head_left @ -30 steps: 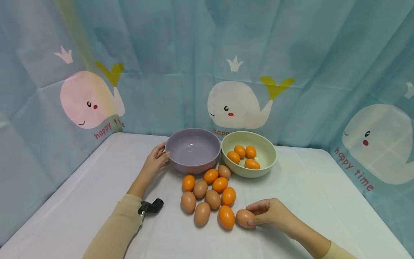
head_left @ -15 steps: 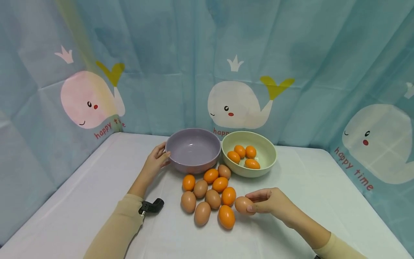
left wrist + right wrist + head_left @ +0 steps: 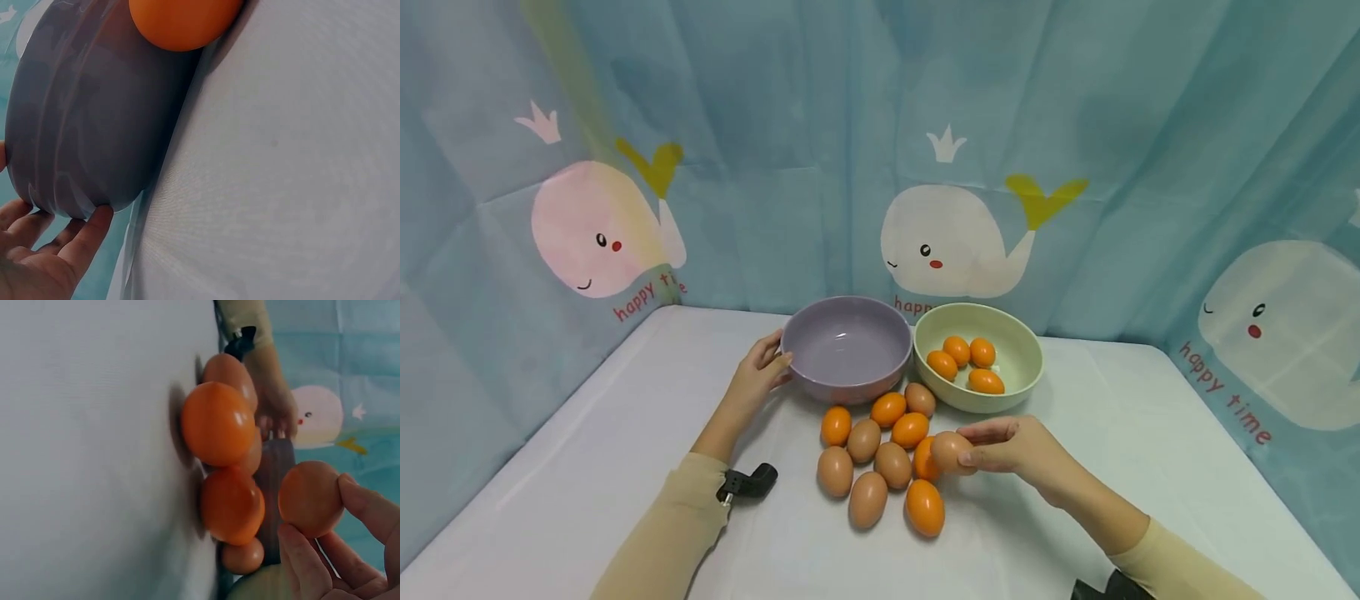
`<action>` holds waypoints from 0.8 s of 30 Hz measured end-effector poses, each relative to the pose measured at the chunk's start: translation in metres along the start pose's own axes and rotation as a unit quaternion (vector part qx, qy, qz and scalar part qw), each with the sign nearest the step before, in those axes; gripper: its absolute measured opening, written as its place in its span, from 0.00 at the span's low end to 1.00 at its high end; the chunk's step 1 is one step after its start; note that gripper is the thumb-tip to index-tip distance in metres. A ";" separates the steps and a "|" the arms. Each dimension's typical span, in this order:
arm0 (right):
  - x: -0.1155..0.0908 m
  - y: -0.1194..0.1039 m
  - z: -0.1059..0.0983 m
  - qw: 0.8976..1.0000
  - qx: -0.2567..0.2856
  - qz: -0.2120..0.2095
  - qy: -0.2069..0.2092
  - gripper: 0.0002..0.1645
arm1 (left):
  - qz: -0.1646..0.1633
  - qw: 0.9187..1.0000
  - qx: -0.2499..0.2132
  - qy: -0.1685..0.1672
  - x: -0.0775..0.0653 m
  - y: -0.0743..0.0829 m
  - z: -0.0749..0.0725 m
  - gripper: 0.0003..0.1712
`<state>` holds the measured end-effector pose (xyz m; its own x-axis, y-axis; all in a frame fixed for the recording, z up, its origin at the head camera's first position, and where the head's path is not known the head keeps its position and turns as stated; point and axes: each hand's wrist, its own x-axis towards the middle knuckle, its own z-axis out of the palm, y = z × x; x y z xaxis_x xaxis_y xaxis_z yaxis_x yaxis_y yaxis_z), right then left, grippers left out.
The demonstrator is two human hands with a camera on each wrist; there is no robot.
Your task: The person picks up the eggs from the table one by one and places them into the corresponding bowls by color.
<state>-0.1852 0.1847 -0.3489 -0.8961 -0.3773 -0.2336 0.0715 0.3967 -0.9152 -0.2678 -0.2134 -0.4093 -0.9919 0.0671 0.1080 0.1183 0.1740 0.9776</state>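
My right hand (image 3: 1030,457) pinches a brown egg (image 3: 949,452) between thumb and fingers. Held up off the cloth, that egg partly covers an orange egg (image 3: 925,460) in the head view; the right wrist view shows the thumb and fingertips on its shell. With its thumb at the rim and fingers spread along the outer wall, my left hand (image 3: 749,385) holds the left side of a purple bowl (image 3: 847,337), whose inside has nothing in it. Brown eggs (image 3: 868,500) and orange eggs (image 3: 925,508) lie grouped in front of the bowls.
A pale green bowl (image 3: 1018,354) with several orange eggs stands right beside the purple one. White cloth (image 3: 610,433) covers the table. Behind it hangs a blue curtain (image 3: 775,233) printed with whales.
My right hand has lifted the brown egg from the cloth and carried it up and leftward over the group. My left hand stays at the purple bowl.
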 end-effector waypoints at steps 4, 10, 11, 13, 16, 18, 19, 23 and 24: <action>0.012 -0.017 0.001 1.000 0.018 -0.016 0.005 0.29 | 0.000 1.000 0.000 0.002 0.001 0.003 0.000 0.37; 0.031 -0.038 0.007 0.999 0.025 -0.019 0.038 0.27 | -0.002 1.000 -0.002 0.001 0.001 0.001 0.000 0.38; 0.035 -0.041 0.008 0.999 0.028 -0.018 0.042 0.27 | -0.002 1.000 -0.002 0.002 0.001 0.001 0.000 0.38; 0.042 -0.046 0.009 0.998 0.033 -0.018 0.047 0.27 | 0.000 1.000 -0.002 0.002 0.002 0.001 0.001 0.38; 0.052 -0.054 0.010 0.997 0.039 -0.010 0.063 0.27 | 0.000 1.000 -0.008 -0.002 0.002 0.000 0.002 0.38; 0.058 -0.058 0.012 0.997 0.040 -0.009 0.067 0.27 | -0.002 1.000 -0.008 -0.003 0.002 0.000 0.003 0.38; 0.061 -0.060 0.012 0.997 0.042 -0.010 0.071 0.26 | -0.004 1.000 -0.010 -0.001 0.002 0.000 0.004 0.38; 0.075 -0.069 0.017 0.995 0.054 -0.014 0.084 0.26 | -0.003 1.000 -0.008 0.003 0.002 0.001 0.002 0.38; 0.078 -0.070 0.018 0.994 0.057 -0.015 0.087 0.26 | 0.000 1.000 -0.009 0.002 0.003 0.001 0.002 0.38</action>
<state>-0.2527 0.1121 -0.3086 -0.9600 -0.2334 -0.1545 0.0843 0.2854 -0.9547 -0.2706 -0.2111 -0.4085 -0.9921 0.0622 0.1089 0.1174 0.1570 0.9806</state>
